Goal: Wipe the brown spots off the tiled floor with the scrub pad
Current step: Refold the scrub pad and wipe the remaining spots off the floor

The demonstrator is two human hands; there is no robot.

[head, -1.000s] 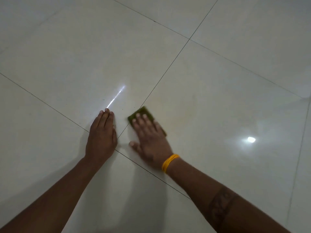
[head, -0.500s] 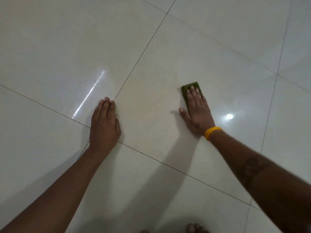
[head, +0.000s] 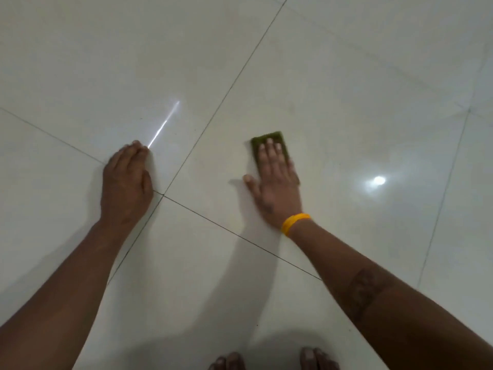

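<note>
Around the work: glossy off-white tiled floor [head: 333, 76] crossed by thin dark grout lines [head: 234, 84], a streak of reflected light [head: 162, 126] just past the left fingertips and a round bright reflection [head: 378, 180] well to the right of the pad. Nothing between the two hands but bare tile and one grout crossing. Flat on the tile, pinned under the right hand [head: 277, 188]: a green rectangular scrub pad [head: 266, 138], far end showing beyond the fingertips, near end covered by palm and fingers. Right grip spread flat and pressing on the pad rather than curled round it, thumb out to the side on the tile; a yellow wristband [head: 294, 222] at the wrist. Left hand [head: 125, 182] planted palm-down beside the grout crossing, fingers together, holding nothing. Bare toes [head: 229, 361] cut off at the bottom edge, both forearms running out of frame. Brown spots not made out anywhere on the tile; right hand slightly blurred. Compared with half a second ago: pad and right hand on the same tile, closer to the left hand; more of the toes in sight; streak now touching the left fingertips.
</note>
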